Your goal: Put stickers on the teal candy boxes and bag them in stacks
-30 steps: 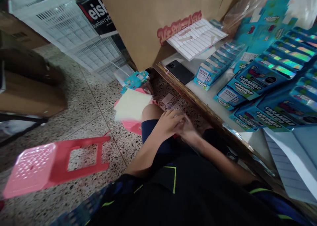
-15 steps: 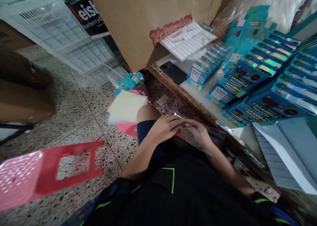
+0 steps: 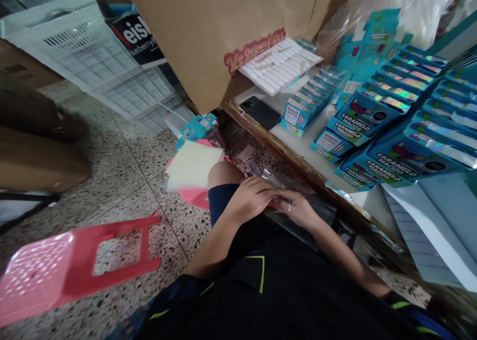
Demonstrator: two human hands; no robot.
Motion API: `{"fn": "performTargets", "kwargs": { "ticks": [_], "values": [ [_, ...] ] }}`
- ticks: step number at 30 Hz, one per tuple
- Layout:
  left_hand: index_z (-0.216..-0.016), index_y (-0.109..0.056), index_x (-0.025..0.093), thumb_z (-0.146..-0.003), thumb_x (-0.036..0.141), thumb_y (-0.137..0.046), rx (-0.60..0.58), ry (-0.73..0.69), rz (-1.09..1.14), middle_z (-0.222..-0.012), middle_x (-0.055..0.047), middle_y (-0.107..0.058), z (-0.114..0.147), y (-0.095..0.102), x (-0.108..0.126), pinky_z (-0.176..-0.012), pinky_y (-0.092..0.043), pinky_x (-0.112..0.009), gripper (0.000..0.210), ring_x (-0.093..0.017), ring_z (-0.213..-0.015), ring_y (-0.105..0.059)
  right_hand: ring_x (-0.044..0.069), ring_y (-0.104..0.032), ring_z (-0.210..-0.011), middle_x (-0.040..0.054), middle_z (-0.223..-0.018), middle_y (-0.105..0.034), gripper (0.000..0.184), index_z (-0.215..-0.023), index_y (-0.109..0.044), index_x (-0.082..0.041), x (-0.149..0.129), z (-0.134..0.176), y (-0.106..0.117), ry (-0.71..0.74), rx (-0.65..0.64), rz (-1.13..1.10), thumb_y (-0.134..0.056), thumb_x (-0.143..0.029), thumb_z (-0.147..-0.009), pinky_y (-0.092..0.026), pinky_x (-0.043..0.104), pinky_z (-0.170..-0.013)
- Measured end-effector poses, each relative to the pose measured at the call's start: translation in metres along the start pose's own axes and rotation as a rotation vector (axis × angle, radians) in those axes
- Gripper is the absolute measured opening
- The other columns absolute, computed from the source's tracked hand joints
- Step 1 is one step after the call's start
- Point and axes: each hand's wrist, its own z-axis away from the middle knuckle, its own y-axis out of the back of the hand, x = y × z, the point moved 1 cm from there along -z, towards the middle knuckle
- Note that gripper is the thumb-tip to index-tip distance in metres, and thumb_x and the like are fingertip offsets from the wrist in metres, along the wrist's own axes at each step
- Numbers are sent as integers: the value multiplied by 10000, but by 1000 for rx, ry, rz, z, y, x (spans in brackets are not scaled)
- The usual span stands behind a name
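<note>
My left hand (image 3: pixel 250 200) and my right hand (image 3: pixel 297 209) meet above my lap, fingertips close together. Between them is clear plastic film (image 3: pixel 275 178), glinting at its upper edge and spreading behind and below my right hand. Both hands have their fingers closed on it. Something reddish shows under the fingertips, but I cannot make out what it is. Just beyond the hands, small printed papers (image 3: pixel 253 167) lie low near the floor.
On the bench at right are blue candy boxes (image 3: pixel 359 116), a black phone (image 3: pixel 260 112) and a printed sheet (image 3: pixel 279 64). A large cardboard box (image 3: pixel 223 22) stands behind. To the left are a tipped pink stool (image 3: pixel 80 260), white crates (image 3: pixel 89 51) and pale sheets (image 3: pixel 196 163).
My right hand has shifted slightly, its fingers now lower and closer to the left fingertips. The plastic film has changed shape around it. The view has moved a little.
</note>
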Motion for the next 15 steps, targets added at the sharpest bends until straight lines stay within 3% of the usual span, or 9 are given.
{"fn": "performTargets", "kwargs": {
  "ticks": [3, 6, 9, 12, 13, 15],
  "values": [
    [-1102, -723, 188, -1046, 225, -500, -15, -24, -43, -1011, -50, -769, 0, 7, -6, -892, -570, -379, 233, -194, -959, -697, 237, -749, -966, 64, -1044, -806, 264, -1012, -801, -223, -4, 5, 4, 15, 42, 62, -606, -386, -940, -590, 405, -937],
    [-1076, -728, 185, -1024, 191, -519, 44, -28, -76, -959, -54, -764, 1, 20, -15, -849, -581, -379, 215, -204, -920, -691, 268, -723, -1172, 90, -1232, -779, 348, -1182, -784, -237, -13, 13, 21, 4, 121, -5, -618, -452, -964, -513, 487, -1120],
    [-1012, -727, 188, -987, 148, -588, 156, -5, -119, -908, -45, -759, 3, 40, -23, -868, -584, -382, 147, -205, -891, -686, 268, -739, -1158, 94, -1219, -785, 376, -1218, -774, -244, -25, 24, 45, -51, 65, -221, -666, -486, -951, -524, 493, -1116],
    [-1038, -728, 203, -929, 84, -652, 191, -28, -181, -938, -45, -770, 5, 63, -34, -947, -578, -386, 179, -201, -907, -704, 290, -769, -1074, 123, -1165, -796, 442, -1208, -770, -197, -39, 38, 68, -51, 45, -454, -722, -509, -899, -570, 513, -1047],
    [-1055, -731, 209, -909, 71, -668, 205, -45, -208, -947, -47, -774, 6, 70, -38, -953, -579, -384, 211, -202, -902, -712, 293, -777, -1034, 125, -1135, -801, 447, -1191, -773, -191, -43, 44, 75, -21, 104, -475, -725, -516, -888, -583, 527, -1019],
    [-1092, -743, 229, -869, 73, -699, 259, -83, -284, -944, -49, -784, 8, 84, -46, -929, -589, -383, 275, -213, -869, -727, 292, -773, -979, 105, -1062, -804, 387, -1131, -786, -220, -52, 55, 89, 107, 383, -387, -739, -497, -865, -595, 553, -981]
  ]
}}
